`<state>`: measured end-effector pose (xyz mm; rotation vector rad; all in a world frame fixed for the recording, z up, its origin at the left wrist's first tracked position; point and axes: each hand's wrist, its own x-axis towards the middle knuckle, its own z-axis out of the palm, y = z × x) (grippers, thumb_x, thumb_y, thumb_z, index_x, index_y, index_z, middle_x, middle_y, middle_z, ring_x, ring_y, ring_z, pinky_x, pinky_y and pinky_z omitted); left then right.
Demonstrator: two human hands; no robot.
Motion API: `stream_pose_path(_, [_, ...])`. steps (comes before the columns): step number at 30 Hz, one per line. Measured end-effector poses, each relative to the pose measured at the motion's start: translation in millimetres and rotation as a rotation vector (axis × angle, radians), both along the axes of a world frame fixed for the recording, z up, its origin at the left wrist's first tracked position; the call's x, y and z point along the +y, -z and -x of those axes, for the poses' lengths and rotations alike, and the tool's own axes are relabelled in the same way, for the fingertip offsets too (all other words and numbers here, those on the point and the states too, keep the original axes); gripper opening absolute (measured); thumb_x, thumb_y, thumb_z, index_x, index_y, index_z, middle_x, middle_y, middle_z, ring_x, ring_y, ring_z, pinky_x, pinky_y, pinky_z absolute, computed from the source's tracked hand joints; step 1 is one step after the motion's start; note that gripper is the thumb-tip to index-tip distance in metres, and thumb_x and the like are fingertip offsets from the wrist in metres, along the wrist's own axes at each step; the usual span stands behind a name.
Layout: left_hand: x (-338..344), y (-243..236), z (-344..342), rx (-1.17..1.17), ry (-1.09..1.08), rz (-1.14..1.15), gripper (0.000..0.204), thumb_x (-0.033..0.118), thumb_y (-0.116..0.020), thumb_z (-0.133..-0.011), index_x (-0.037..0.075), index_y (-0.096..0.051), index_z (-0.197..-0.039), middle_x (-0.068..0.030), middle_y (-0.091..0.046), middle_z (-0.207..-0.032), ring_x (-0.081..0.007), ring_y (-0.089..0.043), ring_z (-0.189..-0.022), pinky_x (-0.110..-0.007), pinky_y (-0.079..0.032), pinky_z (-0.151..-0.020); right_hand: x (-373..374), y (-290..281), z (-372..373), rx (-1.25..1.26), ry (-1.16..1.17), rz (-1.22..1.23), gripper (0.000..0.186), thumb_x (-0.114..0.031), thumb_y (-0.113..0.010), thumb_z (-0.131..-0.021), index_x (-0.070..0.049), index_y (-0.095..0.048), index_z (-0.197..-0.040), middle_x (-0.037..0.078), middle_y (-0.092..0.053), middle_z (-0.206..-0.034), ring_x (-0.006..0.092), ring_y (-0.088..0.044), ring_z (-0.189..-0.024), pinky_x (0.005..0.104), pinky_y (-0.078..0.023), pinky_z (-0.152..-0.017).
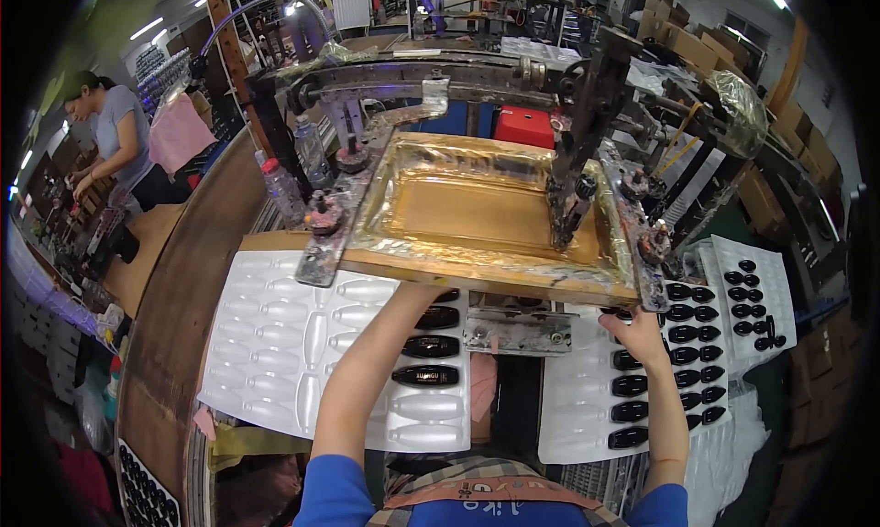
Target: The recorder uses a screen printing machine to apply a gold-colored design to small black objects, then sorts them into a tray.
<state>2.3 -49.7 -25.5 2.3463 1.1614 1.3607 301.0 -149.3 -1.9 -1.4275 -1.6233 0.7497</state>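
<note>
Workshop desk: left hand, grip hidden under the printing frame; right hand, fingers loose, touches the tray of dark bottles.

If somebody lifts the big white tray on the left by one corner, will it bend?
Probably yes. The white tray looks like thin moulded plastic, so it would likely flex and feel light. The few black bottles lying in its pockets could slide or roll out if it tilts.
</note>
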Motion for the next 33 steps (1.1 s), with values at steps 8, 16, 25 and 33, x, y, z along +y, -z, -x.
stream_pose_path(8, [46.1, -16.2, 18.9, -0.785, 0.419, 0.491, 0.021, 0.015, -0.053, -0.081, 0.0, -0.057, -0.096, -0.0023, -0.058, -0.084, -0.0088, -0.052, -0.075, -0.024, -0.044, -0.068, 21.9, -29.5, 72.6, -0.375, -0.178, -0.086, 0.053, -0.03, -0.068, -0.07, -0.001, -0.049, -0.109, 0.015, -0.054, -0.105, 0.0266, -0.049, -0.1, 0.0318, -0.037, -0.086])
stream_pose_path(16, [38.6, 64.9, 136.2, -0.678, -0.173, 0.518, 0.019, 0.016, -0.057, -0.081, -0.003, -0.057, -0.081, -0.0031, -0.056, -0.067, -0.008, -0.053, -0.056, -0.02, -0.045, -0.053, -11.6, -19.7, 8.7, -0.167, -0.07, -0.05, 0.048, -0.023, -0.06, -0.075, 0.002, -0.044, -0.112, 0.015, -0.053, -0.103, 0.0237, -0.049, -0.098, 0.0314, -0.038, -0.083])
stream_pose_path(25, [72.5, 117.3, 160.8, -0.307, -0.676, 0.688, 0.035, 0.033, -0.059, -0.077, -0.001, -0.058, -0.07, -0.0089, -0.056, -0.053, -0.016, -0.055, -0.05, -0.029, -0.044, -0.05, -152.7, 21.8, -37.4, -0.993, -0.158, 0.384, 0.029, -0.023, -0.07, -0.06, -0.004, -0.055, -0.076, 0.011, -0.057, -0.077, 0.0269, -0.056, -0.075, 0.0369, -0.045, -0.062])
stream_pose_path(33, [76.2, 151.2, 179.7, 0.163, -0.495, -0.257, 0.041, 0.032, -0.05, -0.083, 0.005, -0.046, -0.113, -0.0122, -0.055, -0.096, -0.0198, -0.057, -0.074, -0.031, -0.048, -0.069, -171.8, 20.1, -61.4, -0.996, -0.114, 0.223, 0.045, -0.022, -0.073, -0.057, -0.002, -0.054, -0.091, 0.011, -0.056, -0.081, 0.0261, -0.055, -0.071, 0.0328, -0.046, -0.062])
